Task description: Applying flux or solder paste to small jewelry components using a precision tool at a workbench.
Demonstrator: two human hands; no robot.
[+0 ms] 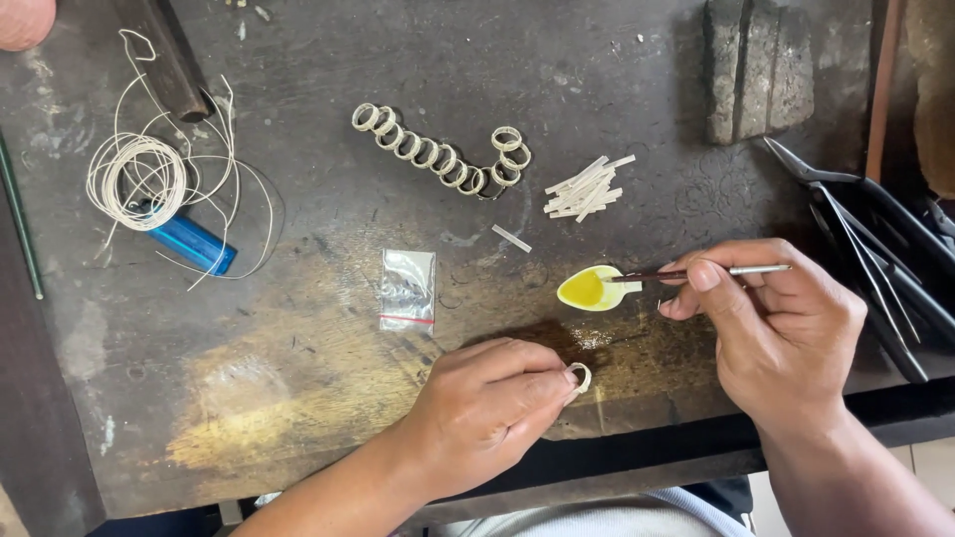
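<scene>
— At the near edge of a scarred dark table (298, 398), what does the left hand (487, 408) hold?

— A pale ring (581, 377), its grip closed on it between thumb and forefinger. The right hand (781, 333) is pinched shut on a thin brush (696, 272), tip in a small spoon-shaped dish (594, 289) of yellow liquid.

— And beyond?

— A chain of similar rings (438, 154), a heap of short pale strips (587, 187), a small clear bag (408, 289), its contents too faint to tell. Coiled wire (139, 179) lies over a blue lighter (194, 242) at left; dark tweezers (875, 259) and a grey block (756, 65) at right.
</scene>
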